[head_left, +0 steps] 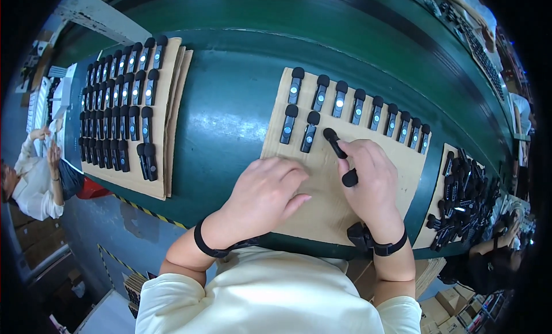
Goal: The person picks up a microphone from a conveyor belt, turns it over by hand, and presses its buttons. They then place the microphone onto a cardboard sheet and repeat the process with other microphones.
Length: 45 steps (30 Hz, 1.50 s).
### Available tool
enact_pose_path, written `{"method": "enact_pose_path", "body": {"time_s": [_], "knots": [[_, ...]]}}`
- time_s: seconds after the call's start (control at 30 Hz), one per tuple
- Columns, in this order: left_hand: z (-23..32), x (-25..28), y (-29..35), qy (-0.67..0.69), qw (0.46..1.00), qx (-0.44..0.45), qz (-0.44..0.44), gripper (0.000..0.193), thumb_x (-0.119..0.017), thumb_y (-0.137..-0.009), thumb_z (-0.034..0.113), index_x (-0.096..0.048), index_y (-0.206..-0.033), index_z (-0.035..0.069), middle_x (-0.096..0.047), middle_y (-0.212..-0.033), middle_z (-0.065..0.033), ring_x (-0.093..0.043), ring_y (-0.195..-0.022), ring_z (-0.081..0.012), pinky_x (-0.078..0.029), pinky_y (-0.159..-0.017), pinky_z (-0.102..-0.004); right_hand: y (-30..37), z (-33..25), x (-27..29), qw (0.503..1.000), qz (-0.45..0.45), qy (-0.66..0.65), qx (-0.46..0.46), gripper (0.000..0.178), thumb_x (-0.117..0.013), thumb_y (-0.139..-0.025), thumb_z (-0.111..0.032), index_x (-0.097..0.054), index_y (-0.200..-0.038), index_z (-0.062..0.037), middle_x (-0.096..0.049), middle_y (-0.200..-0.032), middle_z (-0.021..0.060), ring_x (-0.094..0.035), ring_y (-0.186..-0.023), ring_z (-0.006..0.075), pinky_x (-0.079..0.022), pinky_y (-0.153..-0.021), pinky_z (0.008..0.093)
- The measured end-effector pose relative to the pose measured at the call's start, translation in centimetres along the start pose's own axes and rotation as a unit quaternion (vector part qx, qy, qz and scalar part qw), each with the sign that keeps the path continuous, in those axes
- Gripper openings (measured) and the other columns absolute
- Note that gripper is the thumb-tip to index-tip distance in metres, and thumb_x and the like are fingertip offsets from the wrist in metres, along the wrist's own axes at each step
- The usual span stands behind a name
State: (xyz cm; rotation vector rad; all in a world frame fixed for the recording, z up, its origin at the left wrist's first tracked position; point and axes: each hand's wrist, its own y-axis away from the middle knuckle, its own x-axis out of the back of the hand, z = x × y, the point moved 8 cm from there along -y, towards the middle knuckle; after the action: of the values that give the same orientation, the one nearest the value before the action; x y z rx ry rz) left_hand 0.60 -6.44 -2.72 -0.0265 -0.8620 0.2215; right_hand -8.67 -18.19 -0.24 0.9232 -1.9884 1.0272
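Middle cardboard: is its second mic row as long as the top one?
No, only two microphones lie left of the black one in the right hand, against nine in the top row.

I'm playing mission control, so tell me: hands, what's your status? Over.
Right hand: pinching black microphone, second foam tip below. Left hand: thumb apart from fingers, nothing seen held. Lined-up microphones close ahead, on cardboard sheet.

right hand (371,176) hiding most of one foam-tipped black microphone (349,178), heaped microphones (455,190) covering one another, pale shirt (270,294) cut off below, glowing marks (339,103) on rowed microphones (308,139) too small to read
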Motion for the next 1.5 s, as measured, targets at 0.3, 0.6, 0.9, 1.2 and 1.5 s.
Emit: {"method": "enact_pose_path", "body": {"time_s": [0.3, 0.6, 0.9, 1.2, 1.5], "knots": [[-0.2, -0.5, -0.1, -0.024, 0.999, -0.003, -0.024, 0.032, -0.077, -0.076, 0.02, -0.063, -0.102, 0.006, -0.064, -0.109, -0.0081, -0.061, -0.1, -0.0269, -0.047, -0.084, -0.0382, 2.2, -0.9, -3.3, 0.996, -0.088, 0.01, 0.0, 0.026, -0.075, -0.074, -0.004, -0.06, -0.096, -0.0044, -0.062, -0.086, 0.01, -0.064, -0.078, 0.0291, -0.052, -0.064, 0.0383], [-0.2, -0.4, -0.2, -0.019, 0.999, -0.002, -0.03, 0.033, -0.077, -0.077, 0.02, -0.063, -0.103, 0.006, -0.064, -0.109, -0.0078, -0.062, -0.1, -0.027, -0.047, -0.085, -0.0384, 0.9, 0.6, -3.6, 0.997, -0.06, 0.029, -0.034, 0.026, -0.074, -0.076, -0.006, -0.058, -0.097, -0.0055, -0.06, -0.085, 0.0095, -0.063, -0.075, 0.0285, -0.051, -0.063, 0.0385], [1.4, 0.9, -0.4, 0.065, 0.998, -0.009, 0.018, 0.036, -0.079, -0.076, 0.021, -0.064, -0.105, 0.006, -0.066, -0.103, -0.0082, -0.062, -0.094, -0.0284, -0.046, -0.083, -0.0388, 1.6, -1.6, -2.2, 0.995, -0.087, -0.042, -0.039, 0.032, -0.074, -0.076, -0.003, -0.058, -0.103, -0.0061, -0.06, -0.09, 0.0117, -0.062, -0.079, 0.0305, -0.051, -0.065, 0.0387], [1.6, 2.5, -0.4, 0.15, 0.984, -0.077, 0.06, 0.034, -0.08, -0.072, 0.008, -0.067, -0.104, 0.004, -0.067, -0.095, -0.0105, -0.064, -0.085, -0.0296, -0.047, -0.08, -0.0388, 3.0, -1.3, -1.4, 0.9, -0.185, -0.333, -0.213, 0.04, -0.074, -0.082, -0.004, -0.058, -0.118, -0.0035, -0.064, -0.102, 0.0072, -0.064, -0.086, 0.017, -0.051, -0.071, 0.0285], [1.6, 3.1, -0.5, 0.208, 0.975, -0.05, 0.062, 0.035, -0.078, -0.074, 0.007, -0.066, -0.106, 0.002, -0.067, -0.096, -0.0117, -0.064, -0.085, -0.0278, -0.048, -0.081, -0.0377, 5.3, 0.9, -0.9, 0.831, -0.105, -0.496, -0.23, 0.035, -0.072, -0.082, 0.004, -0.064, -0.115, -0.0014, -0.062, -0.088, 0.0054, -0.059, -0.076, 0.0126, -0.047, -0.069, 0.0225]]}}
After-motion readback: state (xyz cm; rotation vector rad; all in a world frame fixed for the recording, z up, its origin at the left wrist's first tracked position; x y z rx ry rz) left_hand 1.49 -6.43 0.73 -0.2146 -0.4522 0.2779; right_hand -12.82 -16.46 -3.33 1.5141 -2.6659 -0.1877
